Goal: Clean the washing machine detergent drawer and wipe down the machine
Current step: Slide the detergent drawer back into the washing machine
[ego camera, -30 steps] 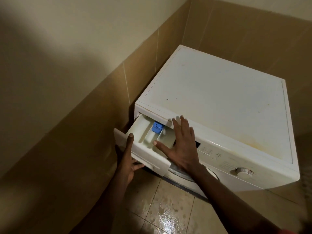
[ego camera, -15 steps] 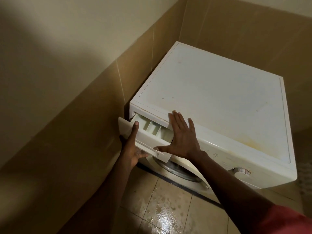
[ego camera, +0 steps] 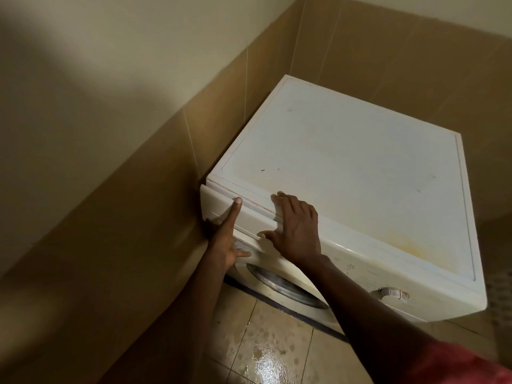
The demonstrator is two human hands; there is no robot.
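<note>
The detergent drawer [ego camera: 243, 217], a cream-white plastic front panel, sits at the upper left corner of the white front-loading washing machine [ego camera: 346, 189] and is pushed in almost flush with the machine front. The left hand [ego camera: 225, 239] is under and against the drawer front, with its thumb pointing up along the panel and the other fingers below the lower edge; it is spread, not closed around anything. The right hand [ego camera: 293, 231] lies flat and open on the right end of the drawer front, fingertips reaching the top edge of the machine. The machine stands in a corner of tan wall tiles [ego camera: 155, 217], on a wet shiny tiled floor [ego camera: 263, 350]
</note>
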